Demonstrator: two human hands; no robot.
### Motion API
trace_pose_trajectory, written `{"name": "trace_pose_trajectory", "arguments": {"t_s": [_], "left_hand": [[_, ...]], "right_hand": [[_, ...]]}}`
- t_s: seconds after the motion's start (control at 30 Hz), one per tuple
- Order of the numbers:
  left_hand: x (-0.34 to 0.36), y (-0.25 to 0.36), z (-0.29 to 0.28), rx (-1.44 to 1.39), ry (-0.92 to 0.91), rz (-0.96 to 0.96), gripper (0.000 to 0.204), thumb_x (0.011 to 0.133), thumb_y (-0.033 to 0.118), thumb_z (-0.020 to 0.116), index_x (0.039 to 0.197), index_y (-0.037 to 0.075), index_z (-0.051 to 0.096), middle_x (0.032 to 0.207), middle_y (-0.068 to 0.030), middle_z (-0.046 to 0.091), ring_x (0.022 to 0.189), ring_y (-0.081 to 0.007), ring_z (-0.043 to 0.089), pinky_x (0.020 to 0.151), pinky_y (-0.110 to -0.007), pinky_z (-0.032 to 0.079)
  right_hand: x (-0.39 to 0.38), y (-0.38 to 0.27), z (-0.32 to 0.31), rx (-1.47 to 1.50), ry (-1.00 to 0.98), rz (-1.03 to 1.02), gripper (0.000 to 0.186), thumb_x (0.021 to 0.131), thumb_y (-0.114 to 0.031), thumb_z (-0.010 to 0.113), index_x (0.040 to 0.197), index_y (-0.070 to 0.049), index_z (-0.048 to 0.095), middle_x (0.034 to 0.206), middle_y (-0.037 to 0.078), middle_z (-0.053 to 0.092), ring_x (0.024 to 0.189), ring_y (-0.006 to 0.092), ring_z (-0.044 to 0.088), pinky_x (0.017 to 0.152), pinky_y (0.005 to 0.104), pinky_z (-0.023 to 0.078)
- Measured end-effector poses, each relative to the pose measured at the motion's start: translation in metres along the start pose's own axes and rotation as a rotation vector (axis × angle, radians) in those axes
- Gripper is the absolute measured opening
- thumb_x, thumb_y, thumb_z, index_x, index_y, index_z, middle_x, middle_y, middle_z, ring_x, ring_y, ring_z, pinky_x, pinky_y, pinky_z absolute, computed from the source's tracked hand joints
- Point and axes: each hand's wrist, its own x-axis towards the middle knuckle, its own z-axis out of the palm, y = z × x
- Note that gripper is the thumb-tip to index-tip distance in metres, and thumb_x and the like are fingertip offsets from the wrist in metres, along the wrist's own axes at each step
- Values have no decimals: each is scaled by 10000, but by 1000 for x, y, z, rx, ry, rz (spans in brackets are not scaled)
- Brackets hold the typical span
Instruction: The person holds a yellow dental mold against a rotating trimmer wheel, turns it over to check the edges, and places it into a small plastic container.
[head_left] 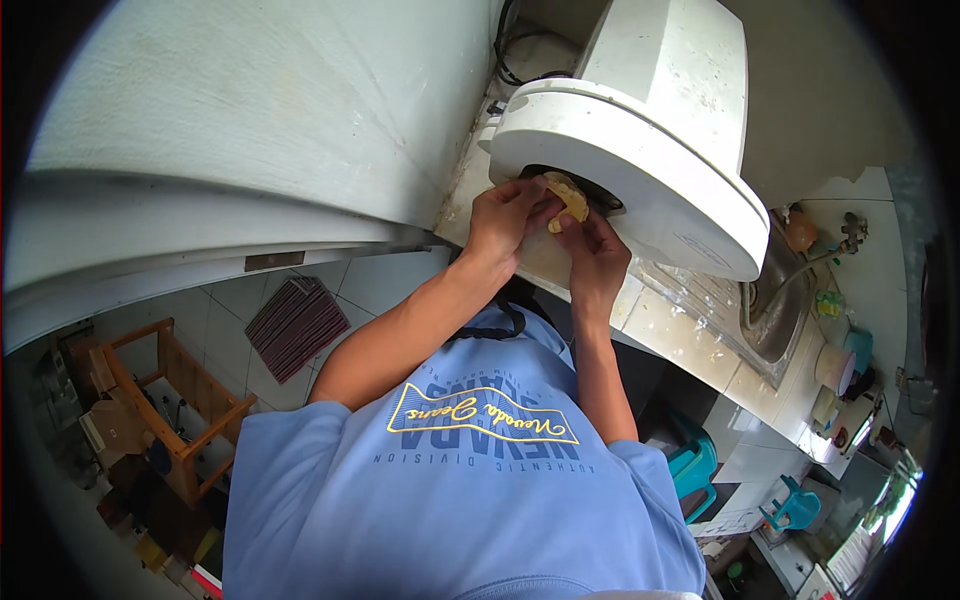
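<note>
A small yellowish piece of food (568,195) is held between both my hands at the dark opening under the lid of a white countertop appliance (640,170). My left hand (505,220) grips the piece from the left, fingers curled on it. My right hand (592,250) pinches it from below and right. Both hands hover over the tiled counter (670,335) right at the appliance's rim. What lies inside the opening is hidden.
A large white refrigerator (260,120) fills the left. A metal sink (775,310) with a tap sits right of the appliance, with cups and small containers beyond. On the floor are a striped mat (295,325), a wooden rack (170,400) and teal plastic stools (695,465).
</note>
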Motion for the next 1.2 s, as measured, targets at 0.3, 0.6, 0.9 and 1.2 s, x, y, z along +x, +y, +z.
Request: {"name": "trace_pose_trajectory", "arguments": {"t_s": [0.3, 0.6, 0.9, 1.2], "left_hand": [[4, 4, 3, 27, 54, -38, 210, 937, 98, 642, 1007, -98, 613, 991, -168, 660, 903, -231, 683, 840, -307, 596], [6, 6, 6, 56, 74, -66, 201, 932, 85, 642, 1021, -95, 626, 984, -164, 660, 902, -227, 678, 841, -306, 593], [6, 7, 8, 73, 74, -72, 184, 938, 78, 625, 1023, -84, 619, 1008, -162, 650, 928, -236, 672, 860, -320, 587], [3, 1, 6, -15, 78, -27, 140, 919, 61, 611, 1003, -48, 591, 1009, -138, 630, 939, -222, 658, 902, -313, 569]], "right_hand": [[2, 0, 3, -6, 23, 0, 351, 903, -137, 710, 1189, 57, 650, 942, 94, 712, 786, 99, 646, 737, 232, 532], [0, 0, 4, -23, 48, -35, 348, 893, -95, 706, 1196, 63, 643, 910, 110, 725, 800, 125, 685, 748, 246, 555], [0, 3, 2, -60, 42, 1, 368, 900, -115, 710, 1214, 61, 633, 979, 102, 712, 843, 116, 664, 776, 246, 546], [7, 9, 5, -102, 90, -60, 349, 890, -127, 703, 1185, 54, 654, 834, 93, 718, 746, 95, 639, 696, 249, 506]]}}
